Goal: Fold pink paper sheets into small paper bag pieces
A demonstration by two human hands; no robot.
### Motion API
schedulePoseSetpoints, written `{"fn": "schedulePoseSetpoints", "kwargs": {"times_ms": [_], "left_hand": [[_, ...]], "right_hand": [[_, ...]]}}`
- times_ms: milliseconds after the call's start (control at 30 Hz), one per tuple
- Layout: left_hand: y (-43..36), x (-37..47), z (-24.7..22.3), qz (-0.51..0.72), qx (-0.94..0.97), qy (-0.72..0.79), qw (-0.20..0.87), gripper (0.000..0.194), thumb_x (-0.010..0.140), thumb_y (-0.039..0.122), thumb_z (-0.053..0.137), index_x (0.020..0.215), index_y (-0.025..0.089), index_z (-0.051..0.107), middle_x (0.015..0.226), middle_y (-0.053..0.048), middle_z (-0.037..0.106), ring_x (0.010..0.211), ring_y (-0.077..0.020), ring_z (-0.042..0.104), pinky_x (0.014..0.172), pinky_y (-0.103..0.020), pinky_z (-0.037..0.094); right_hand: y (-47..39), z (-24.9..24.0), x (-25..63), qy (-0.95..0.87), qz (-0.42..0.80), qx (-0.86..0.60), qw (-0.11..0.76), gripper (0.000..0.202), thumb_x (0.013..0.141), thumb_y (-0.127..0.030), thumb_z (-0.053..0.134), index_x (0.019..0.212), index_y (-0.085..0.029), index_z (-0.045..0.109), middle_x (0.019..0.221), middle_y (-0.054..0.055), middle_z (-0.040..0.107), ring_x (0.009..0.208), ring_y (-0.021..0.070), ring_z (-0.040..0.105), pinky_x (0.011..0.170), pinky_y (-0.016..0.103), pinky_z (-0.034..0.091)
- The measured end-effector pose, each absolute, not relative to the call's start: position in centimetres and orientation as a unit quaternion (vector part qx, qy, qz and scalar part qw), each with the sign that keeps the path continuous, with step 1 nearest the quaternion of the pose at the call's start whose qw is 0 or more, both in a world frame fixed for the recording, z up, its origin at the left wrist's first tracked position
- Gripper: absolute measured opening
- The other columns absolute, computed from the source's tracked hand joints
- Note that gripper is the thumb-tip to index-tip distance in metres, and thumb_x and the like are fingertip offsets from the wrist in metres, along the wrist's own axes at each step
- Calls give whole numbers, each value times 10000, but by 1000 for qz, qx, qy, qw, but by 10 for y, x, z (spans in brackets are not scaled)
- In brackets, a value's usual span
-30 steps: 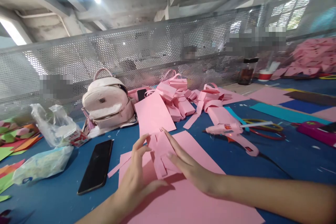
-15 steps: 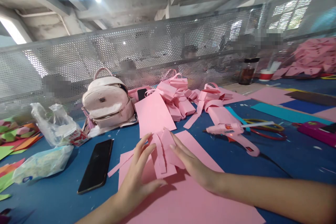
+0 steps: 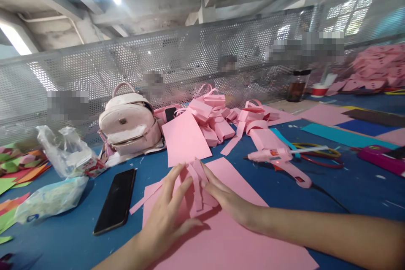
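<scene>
Between my hands a small folded pink paper piece (image 3: 198, 194) with narrow strips on it rests on a large pink sheet (image 3: 247, 236). My left hand (image 3: 172, 211) touches its left side, with the thumb spread away from the fingers. From the right, my right hand (image 3: 226, 198) presses its fingers along the other side of the piece. Both hands hold the folded paper between them. A loose pink strip (image 3: 145, 197) lies left of my left hand. Another pink sheet (image 3: 185, 137) lies just beyond the fingertips.
A black phone (image 3: 116, 200) and a plastic packet (image 3: 52, 198) lie at left, with a backpack (image 3: 129, 124) behind. Folded pink pieces (image 3: 213, 114) are piled ahead. A pink glue gun (image 3: 278, 158), scissors (image 3: 324, 160) and a magenta object (image 3: 378, 158) lie right.
My hands have closed in slightly on the folded pink piece, and its two sides now stand closer together. The left fingers have shifted a little to the right.
</scene>
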State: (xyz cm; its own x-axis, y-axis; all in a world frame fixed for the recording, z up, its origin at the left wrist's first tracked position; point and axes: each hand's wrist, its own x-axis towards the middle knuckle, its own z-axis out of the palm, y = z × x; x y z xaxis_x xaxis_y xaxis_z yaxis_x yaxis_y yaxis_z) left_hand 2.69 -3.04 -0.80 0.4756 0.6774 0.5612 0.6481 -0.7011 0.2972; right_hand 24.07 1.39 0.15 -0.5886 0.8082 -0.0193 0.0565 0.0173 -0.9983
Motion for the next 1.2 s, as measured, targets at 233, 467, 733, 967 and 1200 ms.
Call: {"fn": "schedulePoseSetpoints", "kwargs": {"times_ms": [233, 467, 733, 967, 1200], "left_hand": [[-27, 25, -6, 363, 850, 381, -8, 738, 928, 431, 637, 1529, 313, 225, 1613, -187, 173, 1505, -378, 179, 1140, -631, 306], [-28, 21, -7, 389, 836, 386, 14, 718, 924, 438, 648, 1507, 300, 251, 1605, -196, 183, 1498, -379, 206, 1136, -606, 333], [-32, 24, -6, 445, 805, 375, 118, 614, 794, 485, 789, 1225, 273, 406, 1584, -180, 241, 1461, -381, 303, 1122, -612, 360], [-33, 28, -4, 425, 804, 403, 103, 1132, 693, 516, 863, 1530, 328, 125, 1552, -207, 252, 1442, -435, 306, 1088, -677, 369], [-37, 28, -6, 390, 827, 399, 73, 1296, 590, 430, 916, 1545, 330, 47, 1488, -213, 290, 1400, -486, 330, 1027, -704, 421]], "right_hand": [[21, 2, 236, -575, 707, -201, 359, 564, 1022, -494, 469, 1547, -396, 288, 1667, -46, 186, 1532, 174, 131, 1243, 399, 114], [18, 17, 238, -521, 767, -194, 320, 723, 965, -497, 597, 1556, -462, 181, 1662, -19, 206, 1483, 208, 295, 1191, 410, 274], [12, 19, 232, -533, 774, -163, 300, 595, 974, -532, 554, 1498, -282, 421, 1504, 87, 483, 1364, 264, 473, 1129, 432, 368], [11, 17, 235, -560, 753, -186, 290, 670, 958, -565, 563, 1544, -340, 330, 1548, 64, 433, 1414, 247, 411, 1170, 432, 314], [11, 16, 235, -542, 771, -187, 276, 636, 969, -565, 544, 1525, -306, 374, 1502, 74, 492, 1379, 252, 463, 1168, 437, 321]]}}
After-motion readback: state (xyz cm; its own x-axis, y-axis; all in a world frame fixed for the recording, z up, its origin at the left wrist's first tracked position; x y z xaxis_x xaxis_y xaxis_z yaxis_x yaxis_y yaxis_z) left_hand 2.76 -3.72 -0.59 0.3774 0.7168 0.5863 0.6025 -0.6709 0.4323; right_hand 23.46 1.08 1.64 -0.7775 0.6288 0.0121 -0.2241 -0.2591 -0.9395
